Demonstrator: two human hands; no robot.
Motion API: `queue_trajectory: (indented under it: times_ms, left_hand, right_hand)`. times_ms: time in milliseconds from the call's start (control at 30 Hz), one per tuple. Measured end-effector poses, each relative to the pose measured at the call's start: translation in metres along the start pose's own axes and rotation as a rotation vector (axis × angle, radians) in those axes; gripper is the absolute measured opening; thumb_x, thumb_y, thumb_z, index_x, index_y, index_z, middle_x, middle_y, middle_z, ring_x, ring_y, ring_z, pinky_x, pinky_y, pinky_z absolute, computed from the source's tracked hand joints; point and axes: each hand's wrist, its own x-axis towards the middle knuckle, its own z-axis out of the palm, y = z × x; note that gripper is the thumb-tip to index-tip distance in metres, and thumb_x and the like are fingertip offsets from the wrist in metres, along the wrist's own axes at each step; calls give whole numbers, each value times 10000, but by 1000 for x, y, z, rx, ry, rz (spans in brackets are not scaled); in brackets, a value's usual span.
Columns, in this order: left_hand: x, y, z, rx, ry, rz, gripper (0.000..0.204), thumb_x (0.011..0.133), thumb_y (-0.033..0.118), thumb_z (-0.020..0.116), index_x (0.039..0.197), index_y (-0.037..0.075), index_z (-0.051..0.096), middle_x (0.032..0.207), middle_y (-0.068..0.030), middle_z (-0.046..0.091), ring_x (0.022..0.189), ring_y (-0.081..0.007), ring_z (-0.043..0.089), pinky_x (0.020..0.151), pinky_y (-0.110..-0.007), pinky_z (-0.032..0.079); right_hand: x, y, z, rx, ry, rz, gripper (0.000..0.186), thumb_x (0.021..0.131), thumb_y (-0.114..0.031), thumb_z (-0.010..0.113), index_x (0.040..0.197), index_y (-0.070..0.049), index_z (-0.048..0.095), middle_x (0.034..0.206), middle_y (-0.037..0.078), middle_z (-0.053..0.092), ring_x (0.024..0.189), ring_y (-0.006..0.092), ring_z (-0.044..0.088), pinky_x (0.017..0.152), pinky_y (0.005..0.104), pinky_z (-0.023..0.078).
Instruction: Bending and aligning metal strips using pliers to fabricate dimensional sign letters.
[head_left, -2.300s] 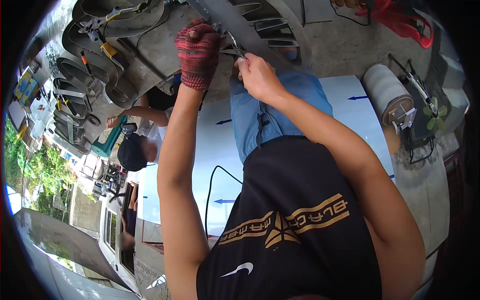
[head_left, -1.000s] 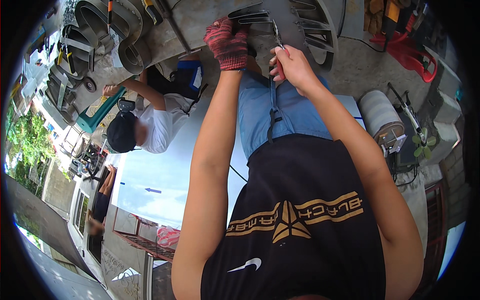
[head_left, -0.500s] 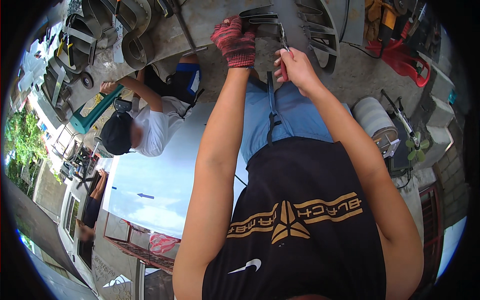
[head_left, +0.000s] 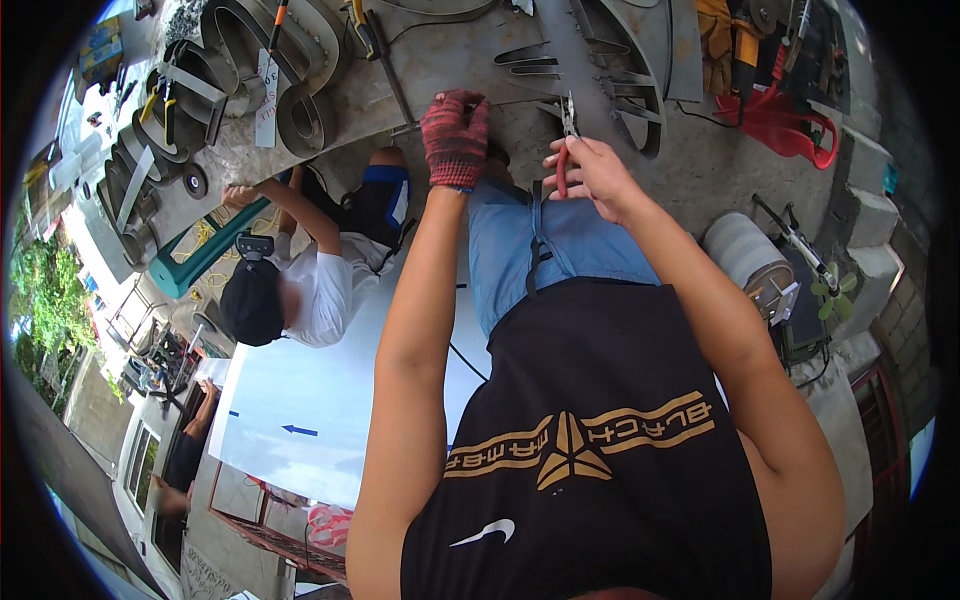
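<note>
My left hand (head_left: 456, 138), in a red and black knitted glove, has curled fingers near the workbench's front edge; what it holds, if anything, is hidden. My right hand (head_left: 590, 175) grips red-handled pliers (head_left: 564, 160), their metal jaws pointing up at a grey curved metal piece (head_left: 638, 135) with narrow finger-like strips. The strips lie above and to the right of my gloved hand; I cannot tell whether the jaws touch them.
The metal workbench (head_left: 430, 70) carries curled metal strips (head_left: 305, 120), tools and gloves (head_left: 715, 30). A co-worker (head_left: 320, 300) is at left beside a green plastic object (head_left: 180, 265); another person (head_left: 190, 440) is farther back. A large roll (head_left: 740, 250) lies right.
Since a second ago my gloved left hand has moved left and lower in view, away from the metal strips. My right hand with the pliers has also shifted lower and slightly right.
</note>
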Motion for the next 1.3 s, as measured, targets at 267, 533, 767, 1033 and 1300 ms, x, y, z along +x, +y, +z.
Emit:
queue_trajectory:
  times_ms: [267,533,767,1033,1300]
  left_hand:
    - [9,15,-108,-31,-94,66,144,906,94,738,1040,44,721,956,-133,720,904,-250,717,840,-355,553]
    - [67,30,-139,-62,-288,263,202,964,84,685,1162,48,706,1061,-121,745,999,-221,726,890,-337,558]
    - [91,31,-100,33,-578,322,277,982,60,637,1258,65,658,1114,-148,754,1081,-261,720,919,-359,554]
    - [118,47,-60,27,-764,335,331,984,40,595,1303,114,643,1184,-155,728,1139,-321,687,965,-380,532]
    - [177,39,-28,59,-861,704,416,921,-25,573,1290,149,651,1209,-169,696,1100,-353,680,933,-433,543]
  right_hand:
    - [-30,23,71,534,-232,-16,448,1112,-337,362,1365,7,497,1329,225,584,1184,414,621,995,581,541]
    - [-38,32,111,636,-252,-108,460,1116,-348,319,1362,-10,511,1333,191,609,1156,392,641,964,558,557]
    - [-29,46,101,674,-169,-154,416,1118,-347,359,1295,-1,507,1234,212,638,1041,386,675,848,547,595]
    - [-27,53,105,867,-128,-210,395,1120,-328,347,1279,-10,516,1218,212,641,1026,381,675,848,545,593]
    - [-11,51,163,1149,-205,-299,413,1123,-331,322,1282,-13,532,1238,216,641,1062,393,674,905,559,576]
